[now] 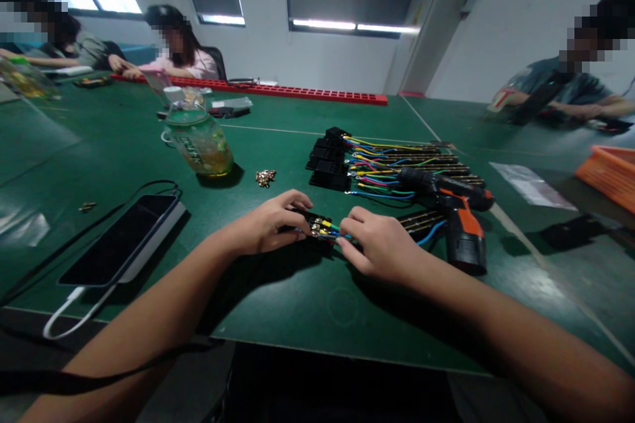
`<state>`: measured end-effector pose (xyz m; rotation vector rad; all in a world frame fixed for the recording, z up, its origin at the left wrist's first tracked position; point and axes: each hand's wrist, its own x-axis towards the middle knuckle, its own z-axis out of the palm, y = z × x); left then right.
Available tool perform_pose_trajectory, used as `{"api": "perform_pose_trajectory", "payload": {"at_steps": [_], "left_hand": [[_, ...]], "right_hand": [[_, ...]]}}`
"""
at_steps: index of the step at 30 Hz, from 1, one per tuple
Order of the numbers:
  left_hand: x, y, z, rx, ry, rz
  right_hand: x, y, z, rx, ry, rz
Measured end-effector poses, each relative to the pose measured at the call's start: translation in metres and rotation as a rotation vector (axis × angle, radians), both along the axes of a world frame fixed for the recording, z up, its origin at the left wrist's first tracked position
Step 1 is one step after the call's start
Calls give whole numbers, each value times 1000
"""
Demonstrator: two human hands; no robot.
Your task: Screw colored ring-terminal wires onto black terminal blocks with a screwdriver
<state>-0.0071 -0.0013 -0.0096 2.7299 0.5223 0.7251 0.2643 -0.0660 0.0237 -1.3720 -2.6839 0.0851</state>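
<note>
Between my hands on the green table lies a small black terminal housing (317, 244) with brass-coloured contacts and coloured wires. My left hand (278, 225) is closed around the left end of it, with thumb and fingers at its edges. On the other side, my right hand (374, 241) pinches the blue and green wires (333, 230) where they leave the housing. Behind them is a row of similar black housings (330, 177) with wires and dark strips. A small pile of brass screws (266, 177) sits just beyond my left hand.
A black and orange cordless drill (459, 215) lies right of my right hand, over some strips. Left are a phone (122, 238) with a white cable and a jar of drink (198, 145). An orange basket (610, 175) stands far right. Several people sit around the table.
</note>
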Motion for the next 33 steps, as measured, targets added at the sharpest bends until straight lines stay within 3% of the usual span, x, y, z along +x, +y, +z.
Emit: {"api": "perform_pose_trajectory", "payload": {"at_steps": [11, 21, 29, 33], "left_hand": [[0, -3, 2, -38, 21, 17], [0, -5, 5, -54, 57, 45], [0, -5, 6, -97, 68, 64], [1, -6, 6, -99, 90, 82]], "right_hand": [[35, -10, -4, -14, 76, 133], [79, -20, -9, 214, 120, 176], [120, -16, -2, 329, 286, 76], [137, -12, -4, 439, 300, -106]]}}
